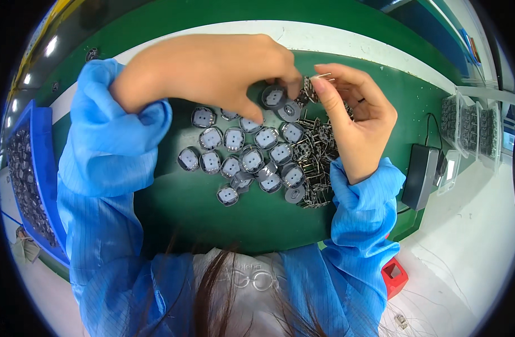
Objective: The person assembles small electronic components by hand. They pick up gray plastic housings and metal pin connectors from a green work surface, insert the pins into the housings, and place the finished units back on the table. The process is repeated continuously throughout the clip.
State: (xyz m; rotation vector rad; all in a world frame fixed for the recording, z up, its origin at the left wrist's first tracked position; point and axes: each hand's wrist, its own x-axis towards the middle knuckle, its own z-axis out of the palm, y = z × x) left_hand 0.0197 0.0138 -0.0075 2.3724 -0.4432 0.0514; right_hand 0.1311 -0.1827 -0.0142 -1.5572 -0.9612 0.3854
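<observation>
Over the far part of the green work surface, my left hand [223, 70] curves down with thumb and fingers apart. Its thumb tip overlaps a round grey-and-black plastic part [250, 124]. Another such part [274, 97] lies beneath its fingers; contact with it cannot be made out. My right hand [361, 121] is closed, thumb against fingers, on a thin metal pin [323, 75]. Just below it, a heap of small dark metal pieces [313, 157] is partly covered by that hand. Several more round plastic parts [234, 139] are spread left of the heap.
On the left stands a blue bin [44, 180] full of small dark parts. Clear plastic boxes [470, 126] of dark pieces are at the right, near a black box-shaped device [419, 177] with a cable. A red container [394, 275] sits lower right.
</observation>
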